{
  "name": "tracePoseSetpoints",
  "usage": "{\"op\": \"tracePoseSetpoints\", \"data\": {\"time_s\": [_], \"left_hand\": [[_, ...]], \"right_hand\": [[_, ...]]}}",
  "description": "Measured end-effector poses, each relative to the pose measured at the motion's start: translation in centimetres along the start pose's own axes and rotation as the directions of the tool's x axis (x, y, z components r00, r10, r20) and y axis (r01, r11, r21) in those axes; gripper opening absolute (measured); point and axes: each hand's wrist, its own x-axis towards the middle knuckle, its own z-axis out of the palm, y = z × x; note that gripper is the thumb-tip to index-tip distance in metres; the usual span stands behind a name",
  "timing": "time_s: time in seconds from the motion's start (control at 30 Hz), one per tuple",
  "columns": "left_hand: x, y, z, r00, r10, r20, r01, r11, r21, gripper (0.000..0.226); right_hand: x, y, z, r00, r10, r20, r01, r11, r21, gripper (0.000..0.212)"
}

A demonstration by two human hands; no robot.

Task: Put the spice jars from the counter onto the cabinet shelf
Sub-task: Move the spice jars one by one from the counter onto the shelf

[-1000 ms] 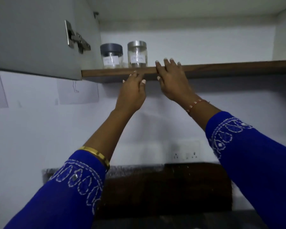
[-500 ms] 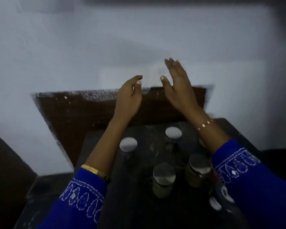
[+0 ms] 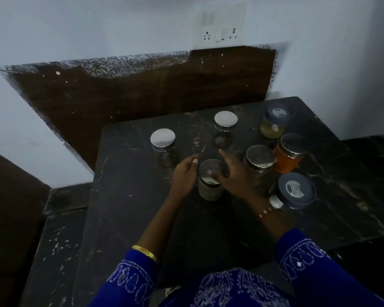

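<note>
Two hands reach down to one glass jar (image 3: 210, 182) standing upright on a dark marble counter (image 3: 129, 196). The left hand (image 3: 185, 176) is just beside the jar's left side, fingers loosely curved toward it, and whether they touch the glass cannot be told. The right hand (image 3: 235, 176) lies against the jar's right side with its fingers spread and relaxed over the edge of the metal lid, not clearly closed around it. Behind this jar and to its left stands a jar with a shiny lid (image 3: 163, 147); straight behind it stands another silver-lidded jar (image 3: 224, 128). To its right, just past the right hand, is a jar with a dull metal lid (image 3: 260, 160), and beside that an orange jar (image 3: 288, 152). Further back on the right is a pale-filled jar with a dark lid (image 3: 275, 124). Nearest the person on the right is a jar with a blue-grey lid (image 3: 296, 191), close to the right wrist. On the wall behind the counter is a white socket plate (image 3: 218, 25).
</note>
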Motion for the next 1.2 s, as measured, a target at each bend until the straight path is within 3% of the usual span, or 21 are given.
{"op": "tracePoseSetpoints", "data": {"time_s": [0.17, 0.3, 0.43, 0.53, 0.63, 0.73, 0.8, 0.87, 0.93, 1.0, 1.1, 1.2], "left_hand": [[-0.4, -1.8, 1.7, 0.984, -0.137, 0.113, 0.143, 0.989, -0.047, 0.036], [-0.8, -1.7, 2.0, 0.983, -0.129, 0.128, 0.140, 0.987, -0.082, 0.036], [-1.2, -0.5, 1.6, 0.982, -0.158, 0.106, 0.174, 0.972, -0.158, 0.034], [-1.0, 0.5, 1.2, 0.972, -0.210, 0.109, 0.234, 0.919, -0.317, 0.034], [-0.6, 1.7, 0.9, 0.960, -0.235, 0.152, 0.280, 0.846, -0.455, 0.035], [-0.6, 2.3, 1.5, 0.959, -0.228, 0.166, 0.277, 0.870, -0.408, 0.035], [-1.1, 2.8, 2.5, 0.937, -0.247, 0.246, 0.331, 0.850, -0.410, 0.043], [-1.7, 3.4, 3.9, 0.919, -0.233, 0.317, 0.371, 0.783, -0.499, 0.049], [-2.3, 4.3, 5.3, 0.919, -0.194, 0.344, 0.375, 0.700, -0.608, 0.051], [-2.5, 4.9, 6.4, 0.929, -0.175, 0.326, 0.356, 0.658, -0.664, 0.051], [-2.9, 5.3, 7.4, 0.962, -0.180, 0.204, 0.271, 0.688, -0.674, 0.046], [-3.5, 5.8, 7.6, 0.983, -0.182, 0.037, 0.166, 0.773, -0.613, 0.045]], "right_hand": [[-1.1, 2.4, 2.1, 0.996, -0.028, 0.088, 0.023, 0.998, 0.054, 0.100], [-0.8, 3.1, 2.2, 0.999, -0.043, 0.031, 0.041, 0.997, 0.072, 0.094], [-0.5, 3.2, 0.9, 1.000, 0.024, -0.006, -0.021, 0.964, 0.265, 0.086], [-0.6, 2.3, -1.4, 0.993, 0.122, 0.007, -0.110, 0.864, 0.491, 0.064], [-0.4, 1.4, -3.8, 0.979, 0.184, 0.093, -0.193, 0.665, 0.722, 0.039], [0.0, 1.1, -5.7, 0.976, 0.106, 0.191, -0.218, 0.446, 0.868, 0.042], [0.4, 0.3, -6.5, 0.976, 0.072, 0.207, -0.219, 0.382, 0.898, 0.041], [0.8, -0.7, -7.2, 0.978, 0.112, 0.178, -0.209, 0.419, 0.884, 0.046], [1.1, -1.6, -8.0, 0.988, 0.136, 0.069, -0.136, 0.577, 0.806, 0.044], [1.1, -2.0, -8.9, 0.992, 0.102, -0.080, -0.015, 0.704, 0.710, 0.027], [1.3, -1.4, -9.6, 0.984, 0.042, -0.172, 0.082, 0.755, 0.650, 0.015], [1.7, -0.8, -9.5, 0.975, 0.035, -0.221, 0.098, 0.821, 0.562, 0.020]]}}
